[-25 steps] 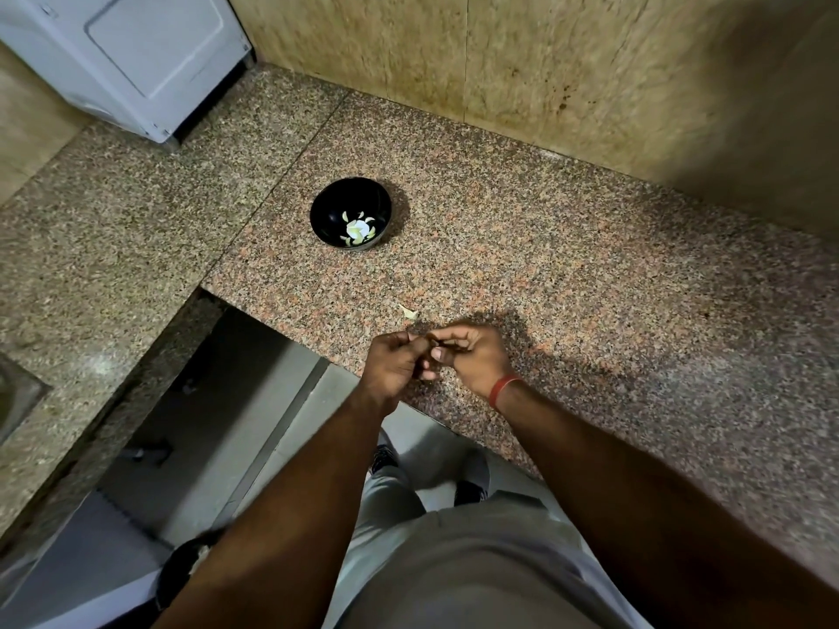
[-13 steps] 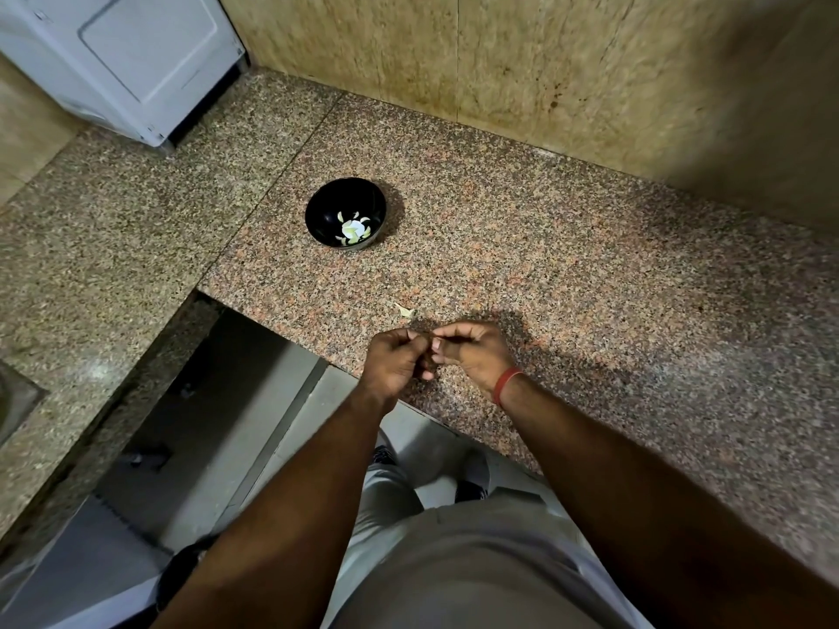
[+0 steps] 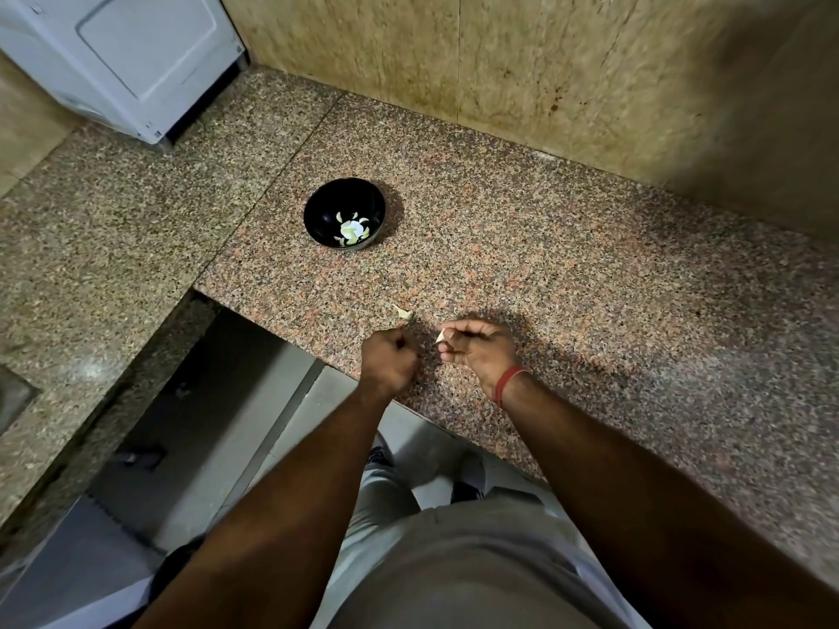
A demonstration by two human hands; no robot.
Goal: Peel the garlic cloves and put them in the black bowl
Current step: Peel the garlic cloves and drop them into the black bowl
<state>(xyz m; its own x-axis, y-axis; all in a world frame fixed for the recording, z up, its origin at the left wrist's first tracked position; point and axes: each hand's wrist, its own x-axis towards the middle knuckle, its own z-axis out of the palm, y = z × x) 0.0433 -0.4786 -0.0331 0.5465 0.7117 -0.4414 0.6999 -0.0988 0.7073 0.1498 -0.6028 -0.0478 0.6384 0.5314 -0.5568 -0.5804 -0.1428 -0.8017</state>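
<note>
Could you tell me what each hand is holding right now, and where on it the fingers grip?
The right hand pinches a pale garlic piece at one end, its tip poking out. The left hand is curled tight; whether it holds anything cannot be told.

Left hand (image 3: 391, 358) and right hand (image 3: 482, 351) now apart.

Speckled granite countertop (image 3: 567, 247) all across the middle, L-shaped, with a seam running diagonally left of centre. Beige stone-look wall tiles (image 3: 522, 70) along the top, kinda stained. White appliance (image 3: 122, 56) parked in the upper left corner. Grey floor (image 3: 254, 429) down at lower left, plus a bit of a metal sink (image 3: 13, 397) at the left edge.
</note>
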